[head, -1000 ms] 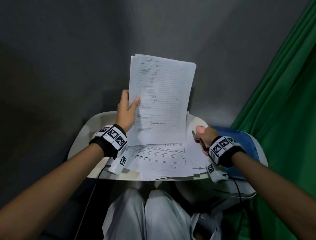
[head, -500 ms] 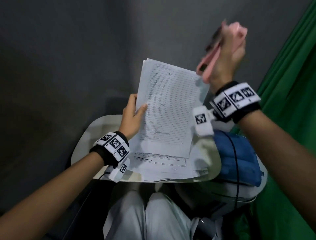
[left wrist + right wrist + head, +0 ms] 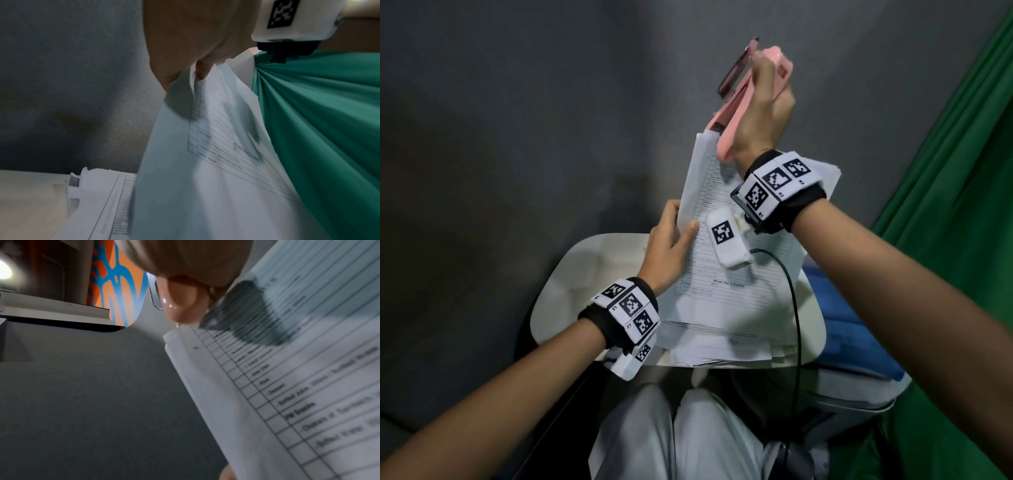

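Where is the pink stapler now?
Head view: the right hand grips the pink stapler, its mouth at the top corner of the papers held by the left hand.

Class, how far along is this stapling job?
Done: a printed white paper sheaf is gathered, gripped by the left hand. In hand: the right hand holds a pink plastic stapler at its top corner. Left: pressing it, probably; more loose printed sheets lie on the white desk.
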Available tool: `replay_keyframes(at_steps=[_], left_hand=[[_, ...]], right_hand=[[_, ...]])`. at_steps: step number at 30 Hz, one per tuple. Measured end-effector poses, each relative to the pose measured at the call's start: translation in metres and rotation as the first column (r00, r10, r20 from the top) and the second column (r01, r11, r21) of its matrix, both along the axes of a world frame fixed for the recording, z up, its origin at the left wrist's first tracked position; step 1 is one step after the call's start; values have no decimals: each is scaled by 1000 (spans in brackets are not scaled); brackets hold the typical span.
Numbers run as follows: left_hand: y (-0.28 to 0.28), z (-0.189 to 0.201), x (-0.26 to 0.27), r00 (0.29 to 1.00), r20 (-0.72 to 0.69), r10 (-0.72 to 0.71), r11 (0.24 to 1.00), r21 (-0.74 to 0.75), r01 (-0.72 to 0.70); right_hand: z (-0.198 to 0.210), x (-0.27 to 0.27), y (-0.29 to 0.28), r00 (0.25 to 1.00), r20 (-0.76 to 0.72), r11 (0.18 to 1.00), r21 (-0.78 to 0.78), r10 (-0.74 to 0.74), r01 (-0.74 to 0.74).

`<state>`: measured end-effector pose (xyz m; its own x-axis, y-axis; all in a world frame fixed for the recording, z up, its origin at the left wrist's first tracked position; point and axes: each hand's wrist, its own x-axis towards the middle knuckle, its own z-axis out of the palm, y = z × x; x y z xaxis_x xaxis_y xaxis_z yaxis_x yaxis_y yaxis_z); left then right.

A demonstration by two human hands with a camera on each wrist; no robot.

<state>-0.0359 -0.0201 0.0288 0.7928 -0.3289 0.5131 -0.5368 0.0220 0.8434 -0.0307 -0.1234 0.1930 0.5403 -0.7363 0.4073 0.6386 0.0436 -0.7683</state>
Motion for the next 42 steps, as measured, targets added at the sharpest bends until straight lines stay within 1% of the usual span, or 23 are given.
replay_keyframes(at_steps=[9, 16, 21, 23, 27, 32, 35, 37, 39, 41, 42], left_hand=[[0, 4, -4, 1000, 7, 6, 1000, 16, -6], [1, 1, -1, 1000, -11, 7, 1000, -1, -7], [1, -2, -1, 1000, -25, -4, 1000, -10, 4], [2, -2, -2, 1000, -25, 12, 1000, 2, -12], [3, 0, -3, 999, -35, 33, 999, -8, -34], [14, -1, 2, 995, -86, 43, 995, -87, -50], [26, -3, 4, 992, -101, 77, 987, -136, -90], [37, -5, 7, 988, -126, 94, 980, -165, -114], [51, -8, 12, 982, -150, 119, 971, -188, -146], [68, -10, 21, 970, -181, 161, 964, -183, -194], [77, -12, 26, 961, -193, 196, 964, -142, -225]], right_hand=[[-5, 5, 6, 998, -46, 994, -108, -40, 35], [-3, 7, 11, 997, -40, 985, -165, -60, 53], [-3, 8, 12, 999, -45, 986, -165, -25, 17], [-2, 8, 13, 999, -45, 985, -171, -7, -1], [-5, 11, 9, 994, -99, 965, -261, -52, 24], [-1, 8, -7, 994, -76, 955, -293, -79, 54], [2, 0, -27, 994, -42, 948, -306, -104, 86], [3, -6, -41, 993, -18, 948, -300, -116, 105], [3, -14, -54, 987, 16, 948, -276, -158, 156], [0, -20, -71, 974, 32, 947, -231, -223, 224], [-2, -22, -79, 969, 35, 945, -212, -246, 247]])
